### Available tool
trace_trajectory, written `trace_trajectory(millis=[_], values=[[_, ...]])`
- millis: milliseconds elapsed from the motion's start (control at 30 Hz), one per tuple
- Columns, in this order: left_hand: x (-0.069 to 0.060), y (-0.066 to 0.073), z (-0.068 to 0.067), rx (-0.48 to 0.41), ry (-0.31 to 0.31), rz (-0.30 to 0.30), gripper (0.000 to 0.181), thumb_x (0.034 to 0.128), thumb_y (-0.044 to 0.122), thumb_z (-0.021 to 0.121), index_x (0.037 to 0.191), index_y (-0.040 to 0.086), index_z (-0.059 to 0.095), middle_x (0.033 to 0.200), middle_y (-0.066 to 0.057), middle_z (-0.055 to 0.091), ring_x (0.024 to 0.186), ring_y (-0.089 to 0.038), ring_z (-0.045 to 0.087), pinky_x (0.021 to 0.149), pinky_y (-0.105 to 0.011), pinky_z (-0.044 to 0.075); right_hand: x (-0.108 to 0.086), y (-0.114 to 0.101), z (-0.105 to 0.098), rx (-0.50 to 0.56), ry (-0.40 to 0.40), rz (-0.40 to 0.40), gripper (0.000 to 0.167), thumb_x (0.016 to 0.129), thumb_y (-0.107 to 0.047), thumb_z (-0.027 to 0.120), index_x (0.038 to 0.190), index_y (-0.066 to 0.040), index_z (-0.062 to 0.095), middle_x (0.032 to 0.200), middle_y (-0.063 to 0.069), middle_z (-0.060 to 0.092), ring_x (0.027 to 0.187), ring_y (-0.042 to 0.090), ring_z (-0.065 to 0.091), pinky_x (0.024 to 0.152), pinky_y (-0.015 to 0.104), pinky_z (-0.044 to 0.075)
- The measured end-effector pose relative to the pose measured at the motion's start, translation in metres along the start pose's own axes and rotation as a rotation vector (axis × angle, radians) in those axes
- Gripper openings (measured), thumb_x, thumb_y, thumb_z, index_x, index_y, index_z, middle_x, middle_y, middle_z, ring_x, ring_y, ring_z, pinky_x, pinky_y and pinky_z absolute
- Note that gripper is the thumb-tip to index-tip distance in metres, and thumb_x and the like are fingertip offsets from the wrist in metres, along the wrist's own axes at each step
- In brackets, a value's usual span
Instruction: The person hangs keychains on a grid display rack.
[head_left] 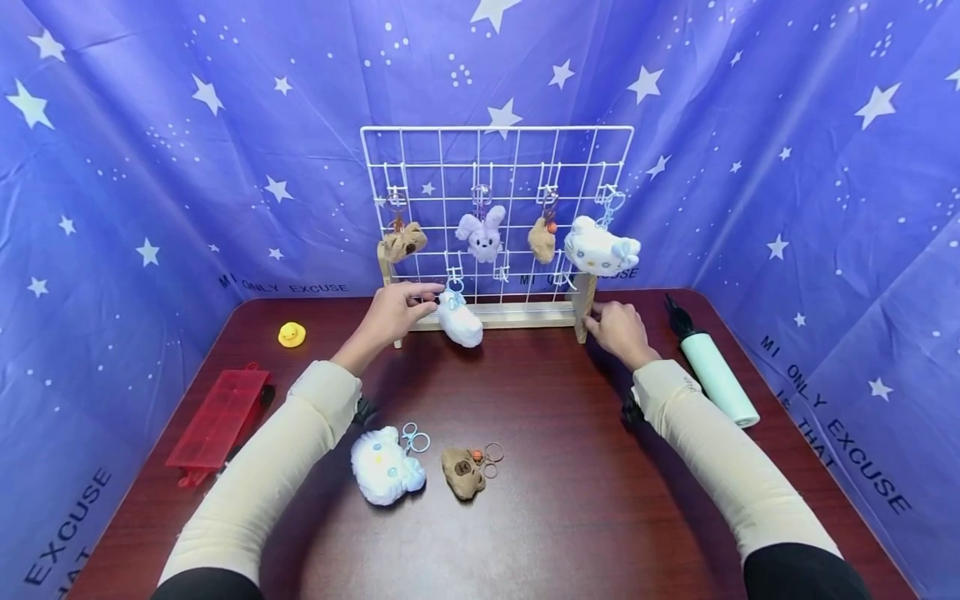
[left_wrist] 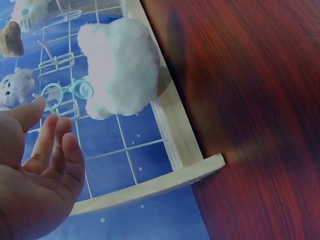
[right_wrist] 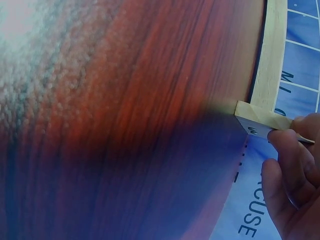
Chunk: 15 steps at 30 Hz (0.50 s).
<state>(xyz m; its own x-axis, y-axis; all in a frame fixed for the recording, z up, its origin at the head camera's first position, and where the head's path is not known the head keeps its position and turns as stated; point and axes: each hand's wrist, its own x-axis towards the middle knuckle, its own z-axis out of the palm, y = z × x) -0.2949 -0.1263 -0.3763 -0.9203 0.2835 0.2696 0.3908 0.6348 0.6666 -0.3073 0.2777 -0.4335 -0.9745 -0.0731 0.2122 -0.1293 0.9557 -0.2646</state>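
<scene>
A white plush keychain (head_left: 460, 321) with a light blue clasp and ring (left_wrist: 53, 95) hangs low on the left of a white wire grid rack (head_left: 517, 129). My left hand (head_left: 401, 312) is beside its ring, fingertips close to it and thumb apart from the other fingers; whether they touch the ring I cannot tell. With thumb and fingers, my right hand (head_left: 621, 332) grips the rack's right wooden leg (right_wrist: 265, 117). Higher on the grid hang a brown plush (head_left: 405, 242), a lilac rabbit plush (head_left: 482, 237), another brown plush (head_left: 542, 242) and a white plush (head_left: 600, 248).
On the table before me lie a white plush keychain (head_left: 384, 467) and a brown bear keychain (head_left: 462, 472). A red plastic cart (head_left: 221, 417) and a yellow duck (head_left: 292, 335) are at left, a pale green hand pump (head_left: 716, 379) at right. Star-patterned curtain (head_left: 300, 100) surrounds the table.
</scene>
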Motion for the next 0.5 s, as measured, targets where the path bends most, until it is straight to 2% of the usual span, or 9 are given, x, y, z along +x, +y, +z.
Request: trace_trajectory(millis=[167,367,500], values=[[-0.005,-0.002,-0.005,0.027,0.007,0.030,0.032,0.0930,0.015,0.075,0.125,0.015,0.074,0.112,-0.011,0.077,0.086,-0.023,0.073,0.064,-0.022,0.053,0.000,-0.001,-0.001,0.011,-0.002,0.009,0.041,0.098,-0.030,0.062,0.133,-0.008,0.068,0.124,0.028,0.067,0.106,0.055,0.064,0.084,0.067,0.054],[-0.015,-0.005,-0.010,0.075,-0.017,0.060,0.032,0.0934,0.013,0.074,0.126,0.014,0.074,0.108,-0.012,0.078,0.088,-0.024,0.076,0.073,-0.032,0.060,0.000,0.000,-0.001,0.004,-0.009,0.001,0.041,0.098,-0.029,0.061,0.133,-0.008,0.068,0.124,0.029,0.067,0.106,0.055,0.064,0.085,0.066,0.054],[-0.022,-0.006,-0.012,0.065,-0.068,0.037,0.032,0.0946,0.014,0.072,0.127,0.016,0.074,0.108,-0.012,0.078,0.084,-0.025,0.075,0.065,-0.030,0.058,-0.001,0.000,0.000,0.003,-0.008,0.001,0.041,0.098,-0.029,0.061,0.133,-0.008,0.068,0.124,0.029,0.067,0.106,0.055,0.064,0.085,0.067,0.054]])
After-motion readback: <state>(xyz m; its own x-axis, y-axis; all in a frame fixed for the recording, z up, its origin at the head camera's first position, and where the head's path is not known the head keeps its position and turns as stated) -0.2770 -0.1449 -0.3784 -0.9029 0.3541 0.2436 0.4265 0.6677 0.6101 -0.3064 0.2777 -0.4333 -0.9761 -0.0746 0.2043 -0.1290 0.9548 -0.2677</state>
